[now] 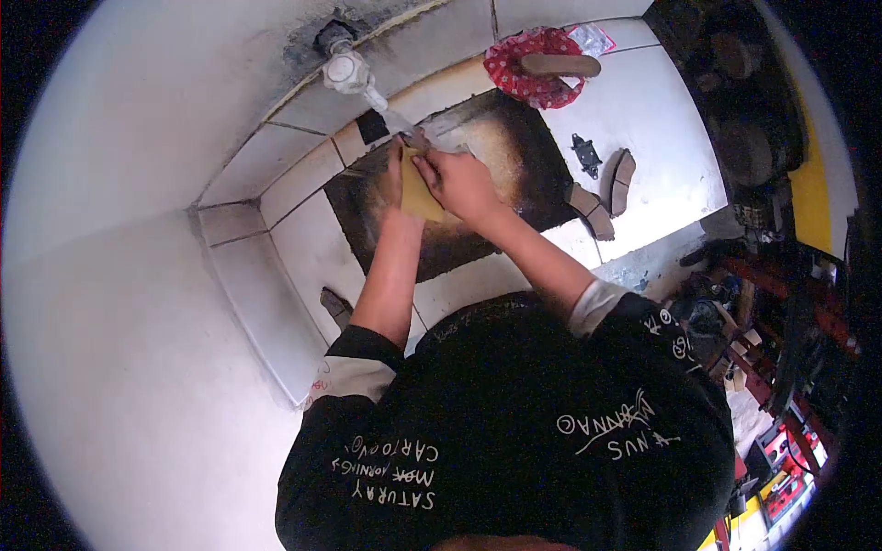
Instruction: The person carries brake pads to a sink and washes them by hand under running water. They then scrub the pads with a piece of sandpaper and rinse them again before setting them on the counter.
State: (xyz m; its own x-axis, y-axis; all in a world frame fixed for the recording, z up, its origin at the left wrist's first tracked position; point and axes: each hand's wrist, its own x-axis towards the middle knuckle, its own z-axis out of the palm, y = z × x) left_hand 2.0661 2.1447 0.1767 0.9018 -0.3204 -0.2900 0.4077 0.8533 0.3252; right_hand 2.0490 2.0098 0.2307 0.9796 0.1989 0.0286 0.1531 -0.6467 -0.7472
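The right hand (459, 182) is pinching a yellow sheet (421, 191), its thumb and bent fingers pressing on the sheet's upper part, while the left hand (395, 173) is lying along the sheet's left side, seen edge-on, so whether its fingers are closing cannot be told. The yellow sheet is hanging between the two wrists, over a dark, stained basin (530, 158) set into the white-tiled bench (657, 101). At the fingertips of both hands, a small dark piece is showing, too blurred to make out. Just above it, a pale tap (344, 72) is jutting from the wall, its spout pointing down toward the hands, and a clear streak that looks like water is running from it. A black square (372, 127) is lying beside the basin, left of the spout. Beyond the right hand, a brown curved block (560, 65) is resting on a red patterned wrap (514, 73) near the basin's far right corner. Nearer the right forearm, a black bracket (585, 156) is lying on the tiles, with an upright brown pad (622, 182) and a slanting segmented pad (591, 211) close together beside it. Another dark pad (336, 306) is lying left of the left forearm.
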